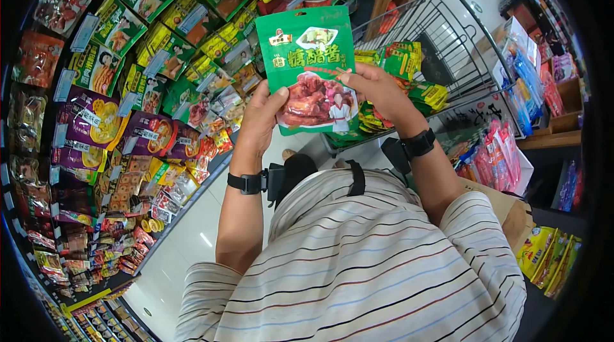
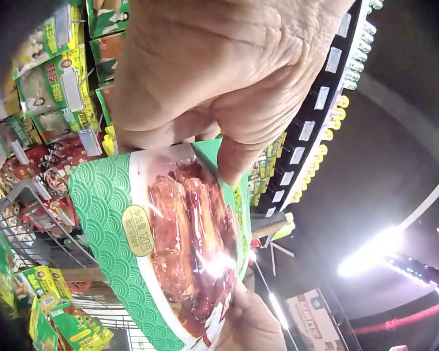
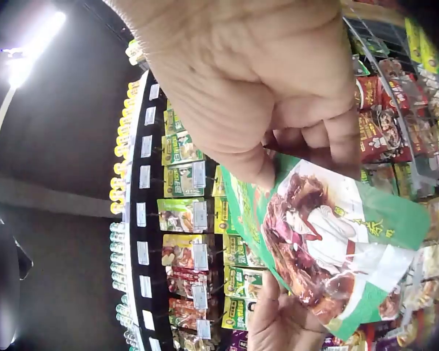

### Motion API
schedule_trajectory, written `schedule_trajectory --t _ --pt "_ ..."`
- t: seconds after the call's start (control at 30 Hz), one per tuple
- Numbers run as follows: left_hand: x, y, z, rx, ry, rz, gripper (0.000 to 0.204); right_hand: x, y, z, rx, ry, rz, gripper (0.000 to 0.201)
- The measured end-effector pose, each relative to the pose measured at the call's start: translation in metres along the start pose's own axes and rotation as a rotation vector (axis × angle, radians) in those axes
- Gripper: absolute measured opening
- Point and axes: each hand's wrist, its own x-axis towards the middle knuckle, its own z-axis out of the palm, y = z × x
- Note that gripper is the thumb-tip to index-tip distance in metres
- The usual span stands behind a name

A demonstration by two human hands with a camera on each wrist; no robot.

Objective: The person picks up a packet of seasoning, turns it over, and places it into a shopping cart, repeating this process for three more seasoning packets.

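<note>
A green packet (image 1: pixel 311 73) with a picture of glazed meat is held upright, front toward the head camera. The left hand (image 1: pixel 259 118) pinches its lower left edge, thumb on the front. At its right edge the right hand (image 1: pixel 382 94) pinches it, thumb on the front and the other fingers mostly hidden. In the left wrist view the left hand (image 2: pixel 227 73) grips the packet (image 2: pixel 154 248) beside the meat picture. The right wrist view has the right hand (image 3: pixel 256 80) gripping the packet (image 3: pixel 329 248) near a printed figure in white.
Shelves of hanging packets (image 1: pixel 150 131) curve along the left. A wire shopping cart (image 1: pixel 448 41) holding green and yellow packets (image 1: pixel 403 60) stands beyond the right hand. Pink packaged goods (image 1: pixel 497 156) and a cardboard box (image 1: pixel 502 214) are at the right.
</note>
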Motion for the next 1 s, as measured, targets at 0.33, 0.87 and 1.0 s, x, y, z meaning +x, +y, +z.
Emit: schedule_trajectory --t 0.33,0.87,1.0 --pt "-0.008 -0.002 0.008 0.016 0.052 0.077 0.042 0.0 -0.01 -0.001 0.039 -0.034 0.055 0.037" --pt "0.001 -0.001 0.023 0.067 0.077 0.081 0.04 -0.005 0.012 0.005 0.459 -0.035 -0.007 0.034" --pt "0.001 0.001 0.021 0.162 0.099 0.061 0.046 0.0 0.021 -0.004 0.426 -0.022 -0.035 0.033"
